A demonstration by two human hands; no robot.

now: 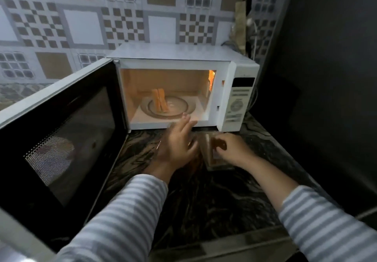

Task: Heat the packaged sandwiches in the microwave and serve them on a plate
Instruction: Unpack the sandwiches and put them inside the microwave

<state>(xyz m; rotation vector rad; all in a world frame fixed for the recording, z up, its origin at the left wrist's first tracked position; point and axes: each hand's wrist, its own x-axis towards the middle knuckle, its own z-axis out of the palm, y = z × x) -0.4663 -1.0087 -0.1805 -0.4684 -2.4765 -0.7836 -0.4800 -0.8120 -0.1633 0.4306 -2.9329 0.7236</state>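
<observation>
Standing at the dark marbled counter point(214, 190), we face a white microwave point(179, 58) whose door point(61, 131) is swung wide to our left, the lit cavity glowing orange. Inside, one sandwich point(161, 100) stands upright on the glass turntable point(179, 107), left of its centre. Our left hand point(177, 141) hangs just in front of the microwave's lower edge, fingers straight and together, pointing toward the cavity and holding nothing. Our right hand point(230, 149) is low over the counter just beside it, fingers curled round a clear sandwich package point(214, 155) that rests on the counter in front of the microwave; what is inside it is too blurred to tell. Both sleeves are grey-and-white striped. Patterned tiles point(122, 17) cover the wall behind, and a dark panel point(326, 58) rises to the right.
</observation>
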